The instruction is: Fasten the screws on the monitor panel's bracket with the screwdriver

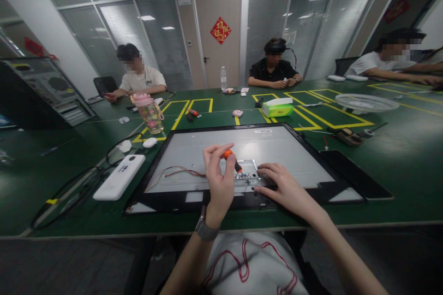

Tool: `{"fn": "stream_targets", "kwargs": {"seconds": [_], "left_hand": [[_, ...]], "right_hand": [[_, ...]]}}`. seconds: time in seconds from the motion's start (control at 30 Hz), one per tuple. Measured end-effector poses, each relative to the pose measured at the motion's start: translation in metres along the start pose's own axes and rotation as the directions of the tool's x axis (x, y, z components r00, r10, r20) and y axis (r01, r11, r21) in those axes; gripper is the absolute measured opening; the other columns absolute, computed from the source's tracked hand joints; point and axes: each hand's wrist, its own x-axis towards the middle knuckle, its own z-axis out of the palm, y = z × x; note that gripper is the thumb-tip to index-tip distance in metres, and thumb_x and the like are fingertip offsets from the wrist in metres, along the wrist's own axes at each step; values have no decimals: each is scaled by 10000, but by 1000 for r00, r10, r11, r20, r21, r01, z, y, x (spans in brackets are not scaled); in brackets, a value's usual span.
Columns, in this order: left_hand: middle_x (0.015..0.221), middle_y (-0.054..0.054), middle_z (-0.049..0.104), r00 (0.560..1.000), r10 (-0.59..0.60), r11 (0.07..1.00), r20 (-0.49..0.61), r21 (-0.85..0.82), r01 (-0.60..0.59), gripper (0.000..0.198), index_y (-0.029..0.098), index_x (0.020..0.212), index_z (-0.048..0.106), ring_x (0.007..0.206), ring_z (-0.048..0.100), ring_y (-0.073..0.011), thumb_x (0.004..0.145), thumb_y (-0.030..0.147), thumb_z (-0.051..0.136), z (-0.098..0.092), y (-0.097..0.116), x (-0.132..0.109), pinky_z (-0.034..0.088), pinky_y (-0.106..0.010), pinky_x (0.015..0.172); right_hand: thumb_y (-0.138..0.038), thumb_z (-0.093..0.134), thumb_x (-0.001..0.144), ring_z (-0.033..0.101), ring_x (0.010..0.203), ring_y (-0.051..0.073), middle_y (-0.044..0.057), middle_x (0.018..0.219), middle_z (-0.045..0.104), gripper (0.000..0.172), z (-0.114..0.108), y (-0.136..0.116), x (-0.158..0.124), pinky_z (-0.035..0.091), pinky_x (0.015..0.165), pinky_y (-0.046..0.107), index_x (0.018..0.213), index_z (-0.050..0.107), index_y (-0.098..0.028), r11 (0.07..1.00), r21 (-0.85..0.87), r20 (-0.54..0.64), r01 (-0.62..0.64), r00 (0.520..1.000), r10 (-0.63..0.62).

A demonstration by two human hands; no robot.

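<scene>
Screwdriver (231,157): long axis tilted, tip toward 4 o'clock onto board (246,176). Left hand (218,179) grip clamped on its handle; right hand (282,186) fingers spread flat, pressing panel (294,156).

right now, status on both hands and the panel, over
Left hand grips orange screwdriver, tip down on small circuit board. Right hand flat on the board's edge, steadying. Monitor panel lies face down; loose wires lie left of the board.

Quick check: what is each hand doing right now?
Left hand: closed on the orange-handled screwdriver, tip down at the circuit board.
Right hand: open, flat on the monitor panel.
</scene>
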Motion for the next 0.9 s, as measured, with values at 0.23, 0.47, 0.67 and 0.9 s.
{"fn": "stream_targets", "kwargs": {"seconds": [0.23,0.47,0.67,0.9], "left_hand": [[1019,-64,593,1000,3,1000,26,16,-4,252,222,1151,686,937,576,-167,982,292,512,-2,0,1,474,-277,847],[1015,-60,597,999,13,999,39,-29,-12,210,225,1076,711,920,590,-164,957,320,566,-1,-2,0,491,-276,829],[964,-53,613,998,-42,996,37,-84,45,240,218,1113,691,865,609,-147,982,321,518,0,1,1,505,-259,786],[1050,-69,677,995,-68,982,74,-169,79,292,211,1170,676,927,663,-157,1008,317,458,-2,-1,-2,525,-280,844]], "right_hand": [[-396,699,869,600,1021,295,96,1107,630,288,-1,0,0,524,893,456,1103,674,-230,1000,-16,-7,8,1000,-8],[-348,728,859,599,1004,294,100,1115,627,289,-1,-1,0,518,888,462,1103,662,-208,999,-43,2,25,1000,-25],[-331,734,853,601,1008,294,98,1112,633,281,-2,-3,0,518,891,456,1098,666,-212,999,-51,1,19,1000,-19],[-331,739,851,598,1011,295,101,1113,633,289,-2,-3,0,512,899,462,1101,665,-208,999,-50,4,20,1000,-19]]}}
